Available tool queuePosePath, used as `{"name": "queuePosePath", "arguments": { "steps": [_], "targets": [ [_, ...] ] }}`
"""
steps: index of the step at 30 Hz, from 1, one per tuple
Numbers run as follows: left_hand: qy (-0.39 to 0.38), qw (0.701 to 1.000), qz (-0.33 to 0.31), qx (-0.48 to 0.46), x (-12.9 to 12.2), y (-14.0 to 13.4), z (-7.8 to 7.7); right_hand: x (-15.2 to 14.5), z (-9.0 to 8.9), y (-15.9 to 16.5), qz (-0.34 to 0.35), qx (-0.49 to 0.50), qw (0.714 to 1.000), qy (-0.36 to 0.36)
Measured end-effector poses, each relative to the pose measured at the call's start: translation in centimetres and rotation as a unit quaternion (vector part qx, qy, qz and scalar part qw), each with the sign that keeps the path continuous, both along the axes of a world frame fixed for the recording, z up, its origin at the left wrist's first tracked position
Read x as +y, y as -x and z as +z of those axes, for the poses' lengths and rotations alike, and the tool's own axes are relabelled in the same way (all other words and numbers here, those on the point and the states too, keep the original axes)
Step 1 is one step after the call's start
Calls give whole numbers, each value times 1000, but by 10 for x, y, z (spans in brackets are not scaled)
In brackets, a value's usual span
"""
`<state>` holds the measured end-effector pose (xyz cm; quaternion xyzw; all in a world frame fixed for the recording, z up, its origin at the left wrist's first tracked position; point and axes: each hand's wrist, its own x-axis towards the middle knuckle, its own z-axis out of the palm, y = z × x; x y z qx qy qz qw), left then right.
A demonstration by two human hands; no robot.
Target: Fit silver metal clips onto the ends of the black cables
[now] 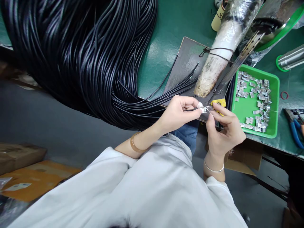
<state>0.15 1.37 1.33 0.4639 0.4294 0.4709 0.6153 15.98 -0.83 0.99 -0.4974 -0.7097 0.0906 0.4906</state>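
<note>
Left hand [181, 110] pinches a metal connector [203, 110] at the near edge of the table [163, 41]; right hand [224, 126] apparently pinches a fine strand [208, 110]. Bracing both hands should steady the pieces.

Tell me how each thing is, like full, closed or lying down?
Left hand: closed, pinching a black cable
Right hand: fingers bent, grip unclear
Green tray: partly filled with metal connectors
Cable bundle: heaped
Dark board: flat, partly covered
White tube: slanting
Pliers: lying down, partly out of view
</note>
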Motion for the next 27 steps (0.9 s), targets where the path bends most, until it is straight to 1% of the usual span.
{"name": "queuePosePath", "arguments": {
  "steps": [4, 7, 10, 15, 18, 22, 27],
  "targets": [
    [-39, 996, 49, 68, 0, -5, -2, 3, 0, 3, -1, -16, 1000, -8],
    [-42, 994, 59, 78, 1, -5, -1, 4, 2, 5, 2, -6, 1000, 0],
    [-42, 994, 62, 76, 1, -4, 1, 5, 6, 6, 7, 3, 1000, -4],
    [-41, 995, 56, 71, 1, -3, 5, 4, 11, 7, 7, -25, 1000, -16],
    [-38, 996, 46, 68, 1, -2, 5, 2, 10, 6, 7, -19, 1000, -8],
    [-44, 995, 32, 84, 1, -2, 1, 1, 8, 2, 14, -24, 1000, 2],
    [-44, 994, 42, 95, 0, -3, -1, 3, 6, 4, 15, -13, 1000, -1]
  ]
}}
